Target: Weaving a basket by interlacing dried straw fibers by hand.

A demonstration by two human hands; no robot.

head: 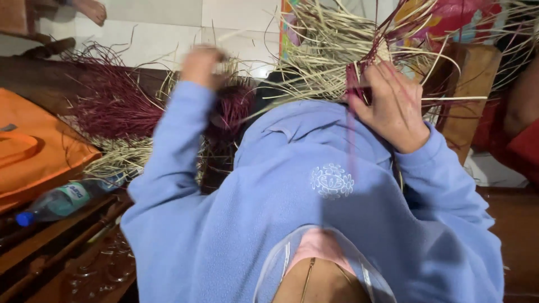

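I look down my own chest in a light blue sweatshirt. My right hand [394,109] is raised at the upper right, fingers closed on a cluster of pale and dark red straw strips [359,53] that fan outward. My left hand [201,65] is blurred at the upper middle left, closed around pale straw strands [230,66] above a dark red bundle [233,106]. Which strands it grips is hard to tell through the blur.
A heap of dark red straw [109,106] and pale straw [115,157] lies at left. An orange bag [33,148] and a lying plastic bottle [62,199] are at the far left. Someone's bare foot [90,10] shows at top left. Brown wooden furniture [469,95] stands right.
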